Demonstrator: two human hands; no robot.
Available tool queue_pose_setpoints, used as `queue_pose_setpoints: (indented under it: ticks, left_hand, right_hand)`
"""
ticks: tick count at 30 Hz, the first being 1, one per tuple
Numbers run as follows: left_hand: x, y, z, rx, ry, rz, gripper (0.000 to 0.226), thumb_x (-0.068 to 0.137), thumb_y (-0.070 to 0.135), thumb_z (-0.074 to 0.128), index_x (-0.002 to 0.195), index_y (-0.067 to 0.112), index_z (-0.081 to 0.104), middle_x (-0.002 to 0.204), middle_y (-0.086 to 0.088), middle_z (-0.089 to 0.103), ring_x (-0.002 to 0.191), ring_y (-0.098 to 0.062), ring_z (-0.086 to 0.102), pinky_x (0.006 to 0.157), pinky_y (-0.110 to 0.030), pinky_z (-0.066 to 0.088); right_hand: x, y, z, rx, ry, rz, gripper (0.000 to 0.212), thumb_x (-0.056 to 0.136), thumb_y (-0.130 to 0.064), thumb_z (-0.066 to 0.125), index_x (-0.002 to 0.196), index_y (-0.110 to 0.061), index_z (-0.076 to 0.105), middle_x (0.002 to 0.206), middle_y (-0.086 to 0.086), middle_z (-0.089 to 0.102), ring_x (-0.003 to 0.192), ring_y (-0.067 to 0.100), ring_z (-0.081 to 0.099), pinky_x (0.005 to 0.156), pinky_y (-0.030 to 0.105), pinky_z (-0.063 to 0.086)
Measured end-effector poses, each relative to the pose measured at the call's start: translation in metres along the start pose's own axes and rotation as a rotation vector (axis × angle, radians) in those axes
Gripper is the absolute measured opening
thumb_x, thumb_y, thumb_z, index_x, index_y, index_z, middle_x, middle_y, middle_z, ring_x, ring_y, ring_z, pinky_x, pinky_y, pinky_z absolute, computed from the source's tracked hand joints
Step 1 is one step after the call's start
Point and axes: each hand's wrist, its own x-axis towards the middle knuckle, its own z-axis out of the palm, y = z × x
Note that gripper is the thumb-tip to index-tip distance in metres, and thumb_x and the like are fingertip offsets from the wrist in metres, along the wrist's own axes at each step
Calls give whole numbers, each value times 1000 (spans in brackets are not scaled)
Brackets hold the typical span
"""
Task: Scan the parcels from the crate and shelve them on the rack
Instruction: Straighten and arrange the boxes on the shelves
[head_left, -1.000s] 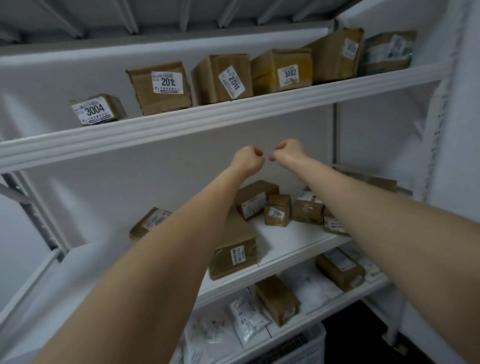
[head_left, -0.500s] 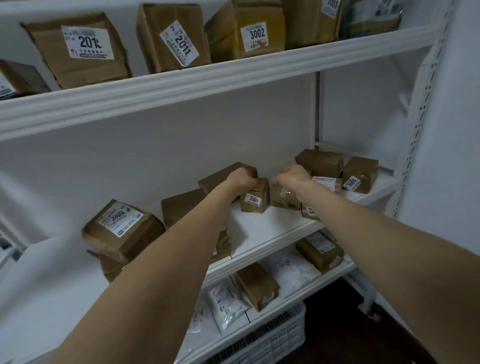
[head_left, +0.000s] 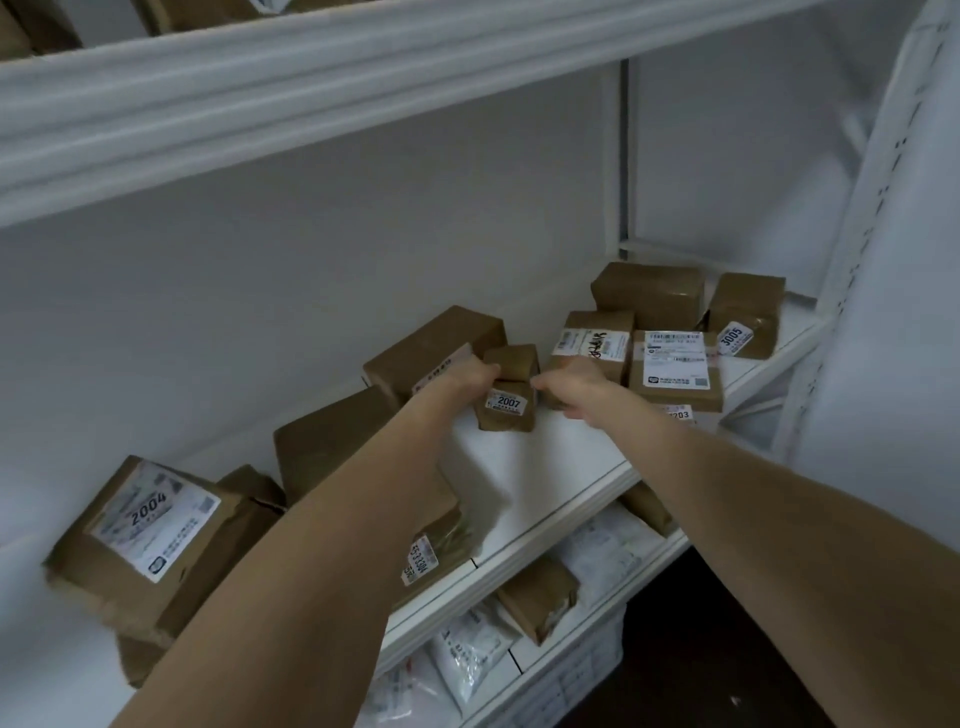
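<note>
Brown-paper parcel 2007 (head_left: 506, 397) stands upright on the middle shelf (head_left: 550, 467) between two curled grips: left grip (head_left: 470, 382) against its top-left edge, right grip (head_left: 569, 387) just beside its right; actual hold cannot be told.

White rack bay against a bare pale wall, dimly lit.
The rack (head_left: 545, 538) is white metal: an upper shelf (head_left: 260, 98) with a ribbed front lip crosses the top from the left, a middle shelf (head_left: 561, 462) runs away to the far right, and a lower shelf (head_left: 597, 608) shows beneath it. A perforated upright (head_left: 883, 260) stands near on the right, a thinner post (head_left: 623, 156) in the far corner. The wall (head_left: 311, 249) behind is plain grey-white under cool, soft light. The floor (head_left: 727, 649) at lower right is dark.
</note>
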Motion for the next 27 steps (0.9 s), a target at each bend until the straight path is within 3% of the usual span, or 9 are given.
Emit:
queue_pose_setpoints:
  ticks: [2, 4, 6, 10, 13, 17, 20, 24, 27]
  left_hand:
    - [13, -8, -2, -61, -2, -12, 23, 96, 20, 48, 115, 6, 51, 121, -23, 58, 115, -35, 56, 97, -44, 44]
    - [19, -12, -4, -126, -17, -43, 23, 97, 20, 48, 117, 9, 51, 113, -16, 58, 108, -28, 56, 96, -38, 43]
    - [34, -19, -2, -153, -31, -66, 23, 94, 28, 51, 111, 13, 52, 106, -5, 56, 102, -21, 53, 99, -35, 41]
    - [119, -64, 22, -279, -92, -127, 50, 74, 38, 58, 118, 13, 60, 111, -12, 67, 108, -31, 63, 99, -49, 47]
    - [91, -44, 17, -295, -62, -163, 46, 90, 38, 51, 125, 8, 56, 119, -14, 64, 110, -32, 60, 100, -46, 46]
    - [66, -26, 11, -241, -38, -199, 32, 100, 36, 42, 118, 12, 52, 112, -10, 59, 103, -28, 56, 83, -35, 45]
    - [68, -25, 8, -265, -41, -212, 46, 98, 44, 43, 126, 9, 51, 115, -11, 60, 104, -29, 57, 73, -35, 42]
    - [67, -17, -1, -457, -51, -196, 36, 91, 36, 59, 115, 10, 59, 84, -5, 64, 70, -19, 59, 59, -26, 45]
    - [57, -8, -6, -512, -62, -177, 25, 87, 32, 65, 100, 11, 63, 78, -4, 62, 64, -17, 58, 56, -25, 44]
  right_hand:
    - [11, 0, 8, 36, -19, 37, 41, 93, -16, 62, 129, -4, 49, 121, 15, 58, 99, 22, 58, 86, 32, 50]
    - [20, -2, 13, 113, -36, 63, 30, 96, -13, 58, 124, -7, 50, 94, 7, 58, 74, 13, 54, 74, 25, 50]
    - [30, -1, 19, 170, -54, 83, 27, 97, -16, 56, 122, -8, 51, 84, 3, 54, 65, 9, 49, 68, 22, 47]
    - [47, -2, 34, 223, -85, 88, 37, 94, -26, 61, 125, -6, 58, 109, 10, 68, 90, 20, 63, 78, 29, 51]
    - [63, 1, 44, 231, -31, 89, 39, 89, -28, 64, 120, -4, 60, 111, 15, 68, 99, 29, 66, 93, 41, 54]
    - [66, 2, 51, 232, 7, 95, 40, 92, -31, 61, 120, -2, 56, 113, 16, 66, 101, 32, 65, 92, 45, 54]
    - [65, 5, 48, 284, 29, 125, 39, 94, -36, 58, 117, -4, 53, 104, 11, 66, 93, 27, 65, 84, 39, 56]
    - [65, 6, 40, 468, 6, 183, 32, 89, -45, 65, 94, -15, 55, 95, 6, 68, 90, 22, 64, 86, 37, 53]
    - [58, 3, 36, 576, -24, 205, 40, 85, -45, 69, 109, -16, 56, 94, 8, 68, 87, 25, 64, 80, 42, 54]
